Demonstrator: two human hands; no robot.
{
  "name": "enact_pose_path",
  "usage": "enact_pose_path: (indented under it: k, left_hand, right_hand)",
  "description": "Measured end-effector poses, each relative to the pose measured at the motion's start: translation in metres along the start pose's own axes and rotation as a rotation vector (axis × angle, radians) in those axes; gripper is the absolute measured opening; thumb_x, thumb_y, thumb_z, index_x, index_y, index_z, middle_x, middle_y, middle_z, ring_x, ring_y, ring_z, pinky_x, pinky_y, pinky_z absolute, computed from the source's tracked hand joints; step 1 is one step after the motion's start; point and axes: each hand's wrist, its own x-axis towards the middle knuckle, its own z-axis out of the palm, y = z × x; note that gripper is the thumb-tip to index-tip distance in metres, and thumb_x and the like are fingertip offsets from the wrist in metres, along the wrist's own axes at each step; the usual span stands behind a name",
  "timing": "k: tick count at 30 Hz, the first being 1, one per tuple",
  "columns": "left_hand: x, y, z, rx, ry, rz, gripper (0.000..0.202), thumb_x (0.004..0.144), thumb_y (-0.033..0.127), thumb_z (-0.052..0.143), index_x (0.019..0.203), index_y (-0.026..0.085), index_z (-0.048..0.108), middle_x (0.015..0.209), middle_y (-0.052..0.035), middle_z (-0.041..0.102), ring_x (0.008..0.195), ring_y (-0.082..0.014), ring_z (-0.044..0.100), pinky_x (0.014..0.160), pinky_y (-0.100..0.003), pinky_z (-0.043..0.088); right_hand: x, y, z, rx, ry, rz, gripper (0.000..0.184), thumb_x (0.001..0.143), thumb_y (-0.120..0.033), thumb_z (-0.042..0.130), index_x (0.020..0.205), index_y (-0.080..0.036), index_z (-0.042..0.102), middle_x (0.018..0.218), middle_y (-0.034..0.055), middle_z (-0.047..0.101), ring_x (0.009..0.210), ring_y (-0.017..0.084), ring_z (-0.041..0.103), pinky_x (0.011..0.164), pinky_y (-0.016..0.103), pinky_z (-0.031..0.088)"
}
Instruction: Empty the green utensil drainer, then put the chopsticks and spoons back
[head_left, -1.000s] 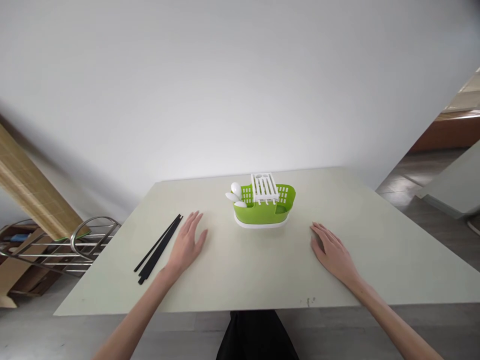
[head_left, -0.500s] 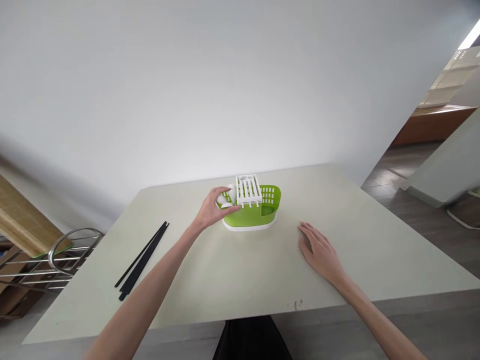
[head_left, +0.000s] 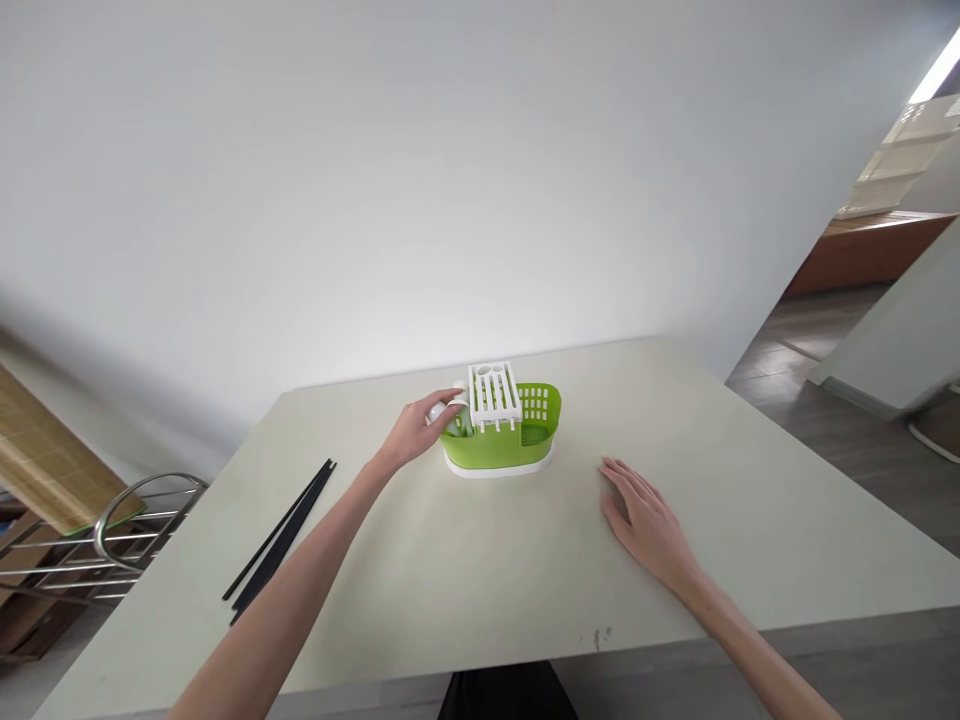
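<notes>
A green basket (head_left: 491, 452) with a white base and a white slatted rack (head_left: 495, 394) on top stands on the table near the wall. Several white utensils with rounded, spoon-like ends (head_left: 437, 411) stand in its left section. My left hand (head_left: 418, 428) reaches in at that side, thumb and fingers pinched around one white spoon (head_left: 460, 403), whose lower part is hard to make out. To the right of the basket, my right hand (head_left: 646, 520) lies flat on the tabletop, fingers stretched out, holding nothing.
Black chopsticks (head_left: 281, 540) lie in a narrow bundle on the left of the table (head_left: 480, 570), beside my left forearm. A metal rack (head_left: 112, 530) and a bamboo mat (head_left: 60, 450) stand beyond the left edge. The white wall rises behind.
My left hand's fingers have drawn closer together on the white spoon at the basket's left end. The right hand stays flat. The whole view has shifted slightly.
</notes>
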Motion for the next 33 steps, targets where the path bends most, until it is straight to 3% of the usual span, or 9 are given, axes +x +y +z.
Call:
enact_pose_path:
  k: [3,7,13,19,22,25,33]
  left_hand:
    - [0.01,0.002,0.005,0.072,-0.003,-0.019,0.053,0.101,0.058,0.046,0.144,0.032,0.063,0.11,-0.001,0.078,0.067,-0.0168,0.065,0.077,-0.032,0.055]
    - [0.022,0.001,0.013,0.068,0.05,-0.037,0.045,0.1,0.048,0.048,0.134,0.03,0.071,0.099,-0.0001,0.077,0.064,-0.0167,0.064,0.072,-0.03,0.053]
    - [0.024,0.001,0.023,0.01,0.189,-0.035,0.037,0.097,0.031,0.048,0.119,0.028,0.078,0.095,-0.0012,0.079,0.084,-0.0206,0.071,0.082,-0.031,0.055]
    - [0.016,0.005,0.026,-0.056,0.162,0.014,0.044,0.106,0.036,0.035,0.125,0.025,0.074,0.125,-0.0067,0.076,0.114,-0.0237,0.069,0.1,-0.038,0.054]
    - [0.014,0.005,0.029,-0.07,0.176,-0.022,0.048,0.108,0.046,0.034,0.124,0.024,0.072,0.127,-0.0081,0.074,0.115,-0.0245,0.068,0.102,-0.04,0.053]
    - [0.014,0.004,0.033,-0.04,0.2,-0.042,0.044,0.103,0.054,0.047,0.124,0.023,0.07,0.125,-0.0082,0.074,0.111,-0.0254,0.069,0.1,-0.039,0.053]
    - [0.023,-0.001,0.036,0.116,0.204,0.075,0.039,0.109,0.041,0.034,0.114,0.023,0.069,0.109,-0.0087,0.073,0.108,-0.0248,0.065,0.102,-0.042,0.048]
  right_hand:
    - [0.0,0.0,0.0,-0.004,-0.005,-0.002,0.048,0.106,-0.04,0.039,0.146,-0.023,0.058,0.156,0.0095,0.057,0.149,0.027,0.049,0.122,0.051,0.041]
    - [0.0,0.0,0.0,-0.004,-0.012,0.006,0.048,0.106,-0.04,0.038,0.146,-0.023,0.058,0.156,0.0093,0.057,0.149,0.028,0.048,0.122,0.052,0.041]
    - [-0.001,-0.001,0.0,0.002,-0.005,0.004,0.048,0.106,-0.041,0.039,0.147,-0.024,0.057,0.156,0.0093,0.058,0.148,0.029,0.049,0.121,0.053,0.041]
    - [-0.002,0.001,0.001,-0.009,-0.023,0.004,0.048,0.106,-0.042,0.038,0.146,-0.023,0.056,0.157,0.009,0.057,0.149,0.028,0.048,0.121,0.053,0.041]
    - [-0.001,0.002,0.001,-0.005,-0.017,0.002,0.048,0.105,-0.041,0.038,0.146,-0.023,0.057,0.155,0.009,0.058,0.148,0.029,0.049,0.121,0.053,0.042]
    - [-0.001,0.002,0.001,0.001,-0.014,-0.003,0.049,0.105,-0.042,0.038,0.147,-0.024,0.057,0.155,0.0092,0.058,0.149,0.029,0.049,0.121,0.053,0.042]
    - [-0.002,0.003,0.0,-0.011,-0.025,-0.006,0.049,0.106,-0.042,0.038,0.147,-0.023,0.057,0.156,0.0091,0.058,0.149,0.029,0.048,0.121,0.053,0.042]
